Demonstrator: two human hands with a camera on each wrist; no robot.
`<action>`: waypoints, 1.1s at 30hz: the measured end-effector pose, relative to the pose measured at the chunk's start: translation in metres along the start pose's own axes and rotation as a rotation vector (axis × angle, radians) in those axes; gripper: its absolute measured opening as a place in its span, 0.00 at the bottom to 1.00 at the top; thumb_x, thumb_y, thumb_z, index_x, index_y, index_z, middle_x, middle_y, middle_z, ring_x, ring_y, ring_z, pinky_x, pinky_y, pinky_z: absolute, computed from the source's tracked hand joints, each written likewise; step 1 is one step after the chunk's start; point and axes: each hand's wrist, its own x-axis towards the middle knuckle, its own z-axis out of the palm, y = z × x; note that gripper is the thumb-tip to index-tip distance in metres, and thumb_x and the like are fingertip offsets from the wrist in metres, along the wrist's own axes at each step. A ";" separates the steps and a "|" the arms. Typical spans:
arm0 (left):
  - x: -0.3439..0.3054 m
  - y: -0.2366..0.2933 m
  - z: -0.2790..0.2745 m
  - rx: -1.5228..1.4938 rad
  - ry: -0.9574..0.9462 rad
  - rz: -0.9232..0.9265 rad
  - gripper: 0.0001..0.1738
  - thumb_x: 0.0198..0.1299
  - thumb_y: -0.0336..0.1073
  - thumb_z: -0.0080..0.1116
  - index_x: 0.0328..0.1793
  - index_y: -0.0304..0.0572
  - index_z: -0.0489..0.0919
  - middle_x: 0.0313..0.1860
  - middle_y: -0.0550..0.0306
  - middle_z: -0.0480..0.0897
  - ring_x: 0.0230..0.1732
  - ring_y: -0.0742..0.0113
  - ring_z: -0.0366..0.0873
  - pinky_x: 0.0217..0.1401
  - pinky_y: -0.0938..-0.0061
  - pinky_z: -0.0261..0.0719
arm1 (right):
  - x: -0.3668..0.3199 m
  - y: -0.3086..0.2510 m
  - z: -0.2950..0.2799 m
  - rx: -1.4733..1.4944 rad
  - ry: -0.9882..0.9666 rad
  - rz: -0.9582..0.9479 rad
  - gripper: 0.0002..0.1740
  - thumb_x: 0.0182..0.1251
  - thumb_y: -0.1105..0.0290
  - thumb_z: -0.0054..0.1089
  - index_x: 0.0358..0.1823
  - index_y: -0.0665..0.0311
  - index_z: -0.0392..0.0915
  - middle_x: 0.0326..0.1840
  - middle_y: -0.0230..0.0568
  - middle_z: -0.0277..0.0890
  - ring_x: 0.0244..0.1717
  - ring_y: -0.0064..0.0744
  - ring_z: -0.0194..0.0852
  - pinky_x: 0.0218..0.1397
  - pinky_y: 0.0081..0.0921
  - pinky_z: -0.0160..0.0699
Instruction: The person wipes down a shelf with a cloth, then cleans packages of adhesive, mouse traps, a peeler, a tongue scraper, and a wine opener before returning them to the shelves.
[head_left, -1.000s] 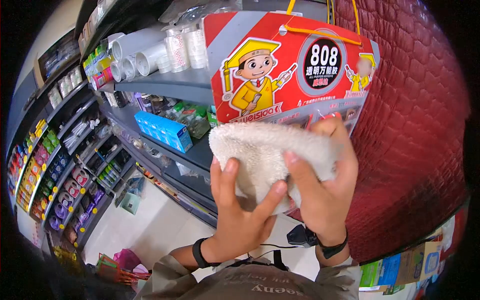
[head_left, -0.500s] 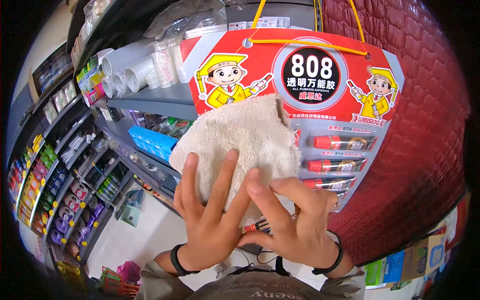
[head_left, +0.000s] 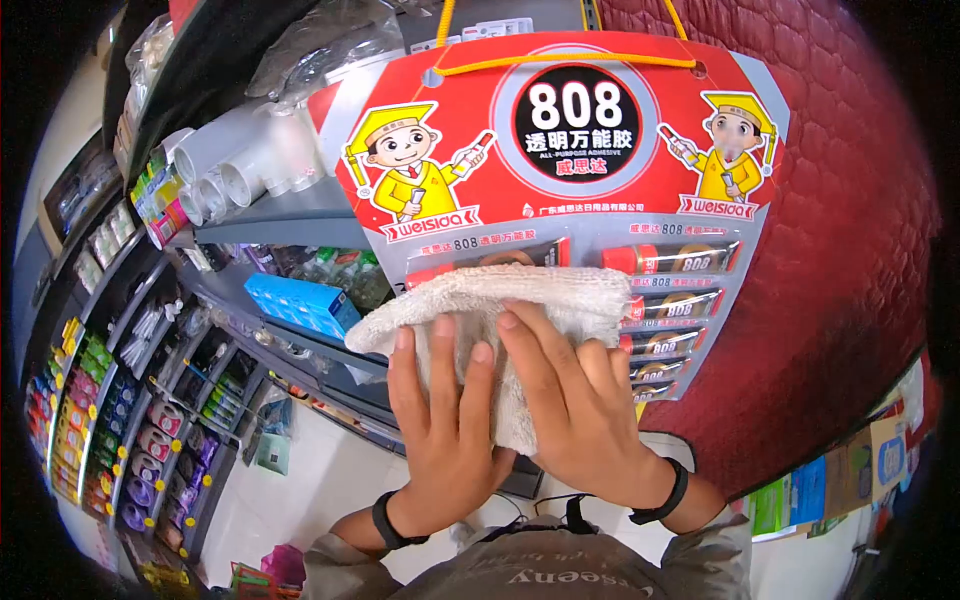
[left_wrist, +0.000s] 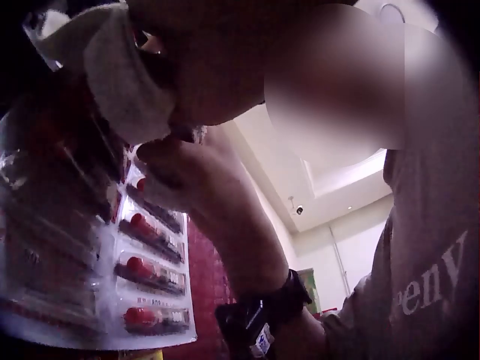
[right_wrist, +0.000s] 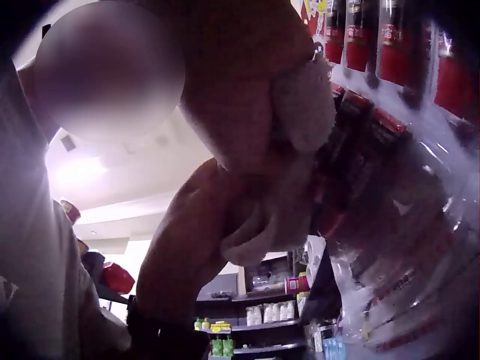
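Cloth: your beige terry cloth [head_left: 490, 295] lies against the hanging 808 glue display card [head_left: 640, 195], on its lower left part.
Left hand: your left hand [head_left: 450, 430] presses the cloth with straight fingers and grips nothing.
Right hand: your right hand [head_left: 575, 405] presses just beside it, fingers flat too.
Beside: glue tubes [head_left: 672, 258] show to the right of the cloth.

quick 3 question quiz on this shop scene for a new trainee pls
1. True or false: the left hand and the right hand both press the cloth against the hanging card.
2. Which large number is printed on the card? A 808, B 606, C 303.
3. Fill in: the card hangs from a ___ cord.
Key: 1 true; 2 A; 3 yellow.
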 end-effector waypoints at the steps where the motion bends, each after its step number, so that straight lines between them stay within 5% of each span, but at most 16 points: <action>1: -0.004 -0.002 0.003 0.014 -0.070 -0.004 0.42 0.42 0.29 0.56 0.69 0.33 0.61 0.70 0.25 0.53 0.69 0.22 0.47 0.66 0.34 0.46 | -0.004 -0.001 0.001 -0.014 -0.012 0.015 0.27 0.58 0.73 0.48 0.62 0.70 0.66 0.63 0.44 0.68 0.27 0.26 0.58 0.33 0.25 0.57; 14: 0.024 0.006 0.015 0.023 -0.068 -0.012 0.35 0.49 0.30 0.52 0.69 0.47 0.67 0.75 0.43 0.52 0.75 0.30 0.38 0.70 0.35 0.33 | -0.010 0.015 0.024 0.101 0.190 0.157 0.28 0.60 0.79 0.45 0.65 0.76 0.60 0.70 0.62 0.56 0.23 0.30 0.53 0.30 0.26 0.58; 20: -0.028 -0.002 0.039 0.127 -0.162 0.019 0.35 0.48 0.30 0.52 0.68 0.49 0.69 0.75 0.47 0.53 0.76 0.34 0.37 0.70 0.36 0.31 | -0.050 0.002 0.047 0.128 0.202 0.231 0.29 0.59 0.79 0.46 0.64 0.78 0.60 0.69 0.64 0.56 0.22 0.32 0.55 0.29 0.27 0.59; 24: -0.006 0.001 0.032 0.017 -0.118 -0.033 0.33 0.53 0.38 0.51 0.69 0.48 0.67 0.75 0.46 0.54 0.75 0.33 0.38 0.71 0.38 0.29 | -0.035 -0.001 0.043 0.171 0.245 0.233 0.30 0.58 0.79 0.47 0.64 0.77 0.60 0.69 0.64 0.55 0.22 0.32 0.55 0.29 0.27 0.60; 26: 0.013 0.002 0.023 0.024 -0.064 -0.018 0.33 0.57 0.51 0.48 0.69 0.49 0.67 0.76 0.46 0.53 0.75 0.32 0.37 0.71 0.38 0.27 | -0.017 0.003 0.034 0.204 0.259 0.229 0.30 0.58 0.78 0.46 0.65 0.76 0.60 0.70 0.63 0.54 0.23 0.32 0.55 0.29 0.27 0.60; 33: -0.003 0.002 0.038 0.123 -0.149 0.035 0.30 0.56 0.39 0.51 0.69 0.52 0.68 0.76 0.51 0.54 0.76 0.36 0.34 0.71 0.38 0.24 | -0.043 -0.006 0.044 0.276 0.181 0.355 0.31 0.59 0.75 0.46 0.66 0.75 0.59 0.71 0.58 0.54 0.26 0.36 0.56 0.32 0.30 0.62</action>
